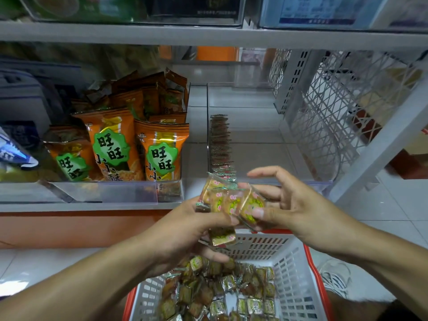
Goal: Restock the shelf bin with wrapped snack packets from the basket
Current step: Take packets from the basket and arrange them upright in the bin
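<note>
My left hand (183, 230) grips a bunch of small wrapped snack packets (228, 201) just below the front lip of the clear shelf bin (278, 180). My right hand (284, 202) pinches the rightmost packet of that bunch with thumb and fingers, its index finger stretched over the bin's lip. One packet (222, 236) hangs under my left fingers. Along the bin's left wall stands a row of packets (221, 147) on edge. Below my hands, the white basket (291, 269) with a red rim holds several more wrapped packets (220, 295).
Left of the bin, another clear bin holds orange snack bags (136, 144). A white perforated shelf side panel (328, 117) rises at the right. An upper shelf board (208, 35) carries more boxes. A sneaker (335, 276) shows beside the basket on the tiled floor.
</note>
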The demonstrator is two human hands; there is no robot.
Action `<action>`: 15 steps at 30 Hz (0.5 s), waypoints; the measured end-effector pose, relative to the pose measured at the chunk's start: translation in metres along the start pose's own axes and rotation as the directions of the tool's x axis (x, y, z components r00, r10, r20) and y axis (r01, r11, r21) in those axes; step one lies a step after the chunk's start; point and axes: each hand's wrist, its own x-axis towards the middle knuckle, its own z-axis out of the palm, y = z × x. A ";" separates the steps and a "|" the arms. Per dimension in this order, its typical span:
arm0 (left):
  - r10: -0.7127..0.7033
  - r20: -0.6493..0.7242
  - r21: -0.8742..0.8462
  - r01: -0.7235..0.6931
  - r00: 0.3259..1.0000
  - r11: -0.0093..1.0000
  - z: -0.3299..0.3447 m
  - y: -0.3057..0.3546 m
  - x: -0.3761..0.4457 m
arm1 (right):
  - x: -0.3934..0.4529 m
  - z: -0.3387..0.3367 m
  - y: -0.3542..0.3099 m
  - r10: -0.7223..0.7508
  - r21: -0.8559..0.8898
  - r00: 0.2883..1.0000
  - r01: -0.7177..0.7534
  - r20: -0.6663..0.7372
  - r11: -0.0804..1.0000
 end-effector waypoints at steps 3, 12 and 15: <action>-0.049 0.057 0.049 0.046 0.997 0.998 0.000 0.000 -0.002 | -0.001 -0.005 -0.001 0.056 -0.111 0.994 -0.046 0.097 0.993; -0.041 0.255 -0.049 0.055 0.966 0.997 -0.006 0.013 -0.005 | -0.002 -0.013 -0.001 0.104 0.035 0.990 -0.107 0.096 0.994; 0.022 0.170 0.139 -0.046 0.985 0.989 0.000 0.011 -0.007 | -0.002 -0.016 -0.001 0.119 0.049 0.986 -0.125 0.118 0.991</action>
